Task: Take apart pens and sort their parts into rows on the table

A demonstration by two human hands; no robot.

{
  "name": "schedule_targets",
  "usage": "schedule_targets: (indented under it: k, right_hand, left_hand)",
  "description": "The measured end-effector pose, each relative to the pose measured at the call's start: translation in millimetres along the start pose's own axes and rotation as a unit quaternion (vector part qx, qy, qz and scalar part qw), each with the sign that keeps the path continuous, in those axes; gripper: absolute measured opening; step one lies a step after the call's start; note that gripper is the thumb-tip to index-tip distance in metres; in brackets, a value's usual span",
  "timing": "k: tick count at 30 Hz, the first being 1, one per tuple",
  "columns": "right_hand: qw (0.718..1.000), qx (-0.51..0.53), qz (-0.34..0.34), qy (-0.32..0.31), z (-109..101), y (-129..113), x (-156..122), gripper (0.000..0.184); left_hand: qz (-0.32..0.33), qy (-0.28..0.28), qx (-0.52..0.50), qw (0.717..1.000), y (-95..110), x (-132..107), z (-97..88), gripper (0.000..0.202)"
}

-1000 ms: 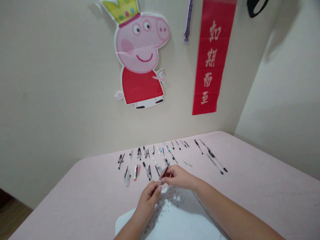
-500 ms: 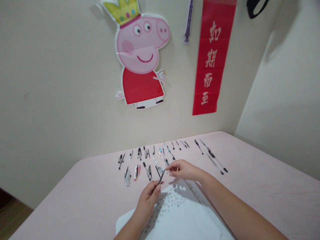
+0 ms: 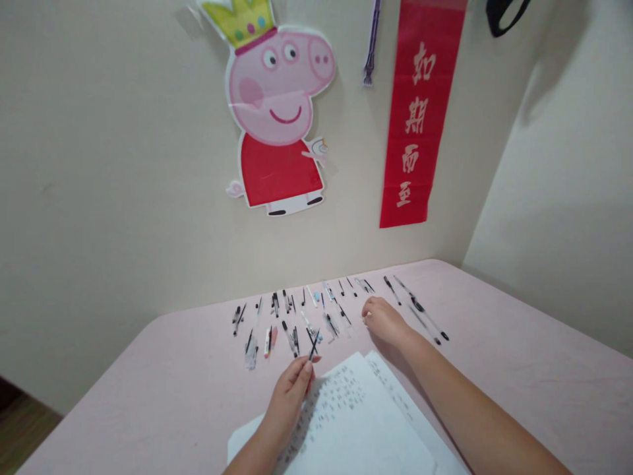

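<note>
My left hand [image 3: 293,388] is closed around a slim dark pen [image 3: 314,344], pinched between thumb and fingers with its thin end pointing up and away. The hand is just above the left side of a handwritten paper sheet [image 3: 376,422]. Beyond it lies a group of pen parts [image 3: 330,324]. My right hand [image 3: 384,320] is over the table to the right of these parts, its fingers curled together. Whatever its fingertips hold, if anything, is too small to make out.
Disassembled pens [image 3: 287,302] lie in small groups in two rows across the back of the pink table [image 3: 188,382]. Long clear pens [image 3: 429,316] lie to the right. A pig cutout [image 3: 281,168] and a red banner [image 3: 418,119] hang on the wall behind.
My right hand has moved away from the pen in my left hand, to the right and slightly back over the table. My left hand stays nearly in place, still gripping the pen.
</note>
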State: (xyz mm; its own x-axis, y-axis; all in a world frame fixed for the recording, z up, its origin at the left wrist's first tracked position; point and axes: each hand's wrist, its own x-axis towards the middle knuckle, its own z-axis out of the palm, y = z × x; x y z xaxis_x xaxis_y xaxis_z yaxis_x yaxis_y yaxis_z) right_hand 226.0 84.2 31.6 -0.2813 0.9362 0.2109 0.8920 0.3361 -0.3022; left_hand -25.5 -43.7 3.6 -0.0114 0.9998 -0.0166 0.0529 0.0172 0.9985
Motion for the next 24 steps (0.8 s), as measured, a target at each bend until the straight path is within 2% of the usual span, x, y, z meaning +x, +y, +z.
schedule_targets:
  k: [6,15,21,24]
  right_hand:
    - [1.000,-0.024,-0.017,-0.007,13,0,0,0.022]
    - [0.999,-0.018,-0.031,-0.001,13,-3,-1,0.023]
    - [0.999,0.034,-0.030,0.028,10,-12,0,0.020]
    - [0.990,0.134,-0.027,0.036,9,-24,1,0.022]
  left_hand:
    - [-0.004,0.003,-0.004,1.000,2,-1,0.9,0.055]
    - [-0.005,0.004,-0.011,1.000,1,0,1.2,0.055]
    - [-0.007,0.011,-0.011,1.000,0,1,1.5,0.056]
    - [-0.005,0.014,-0.009,1.000,4,0,2.0,0.056]
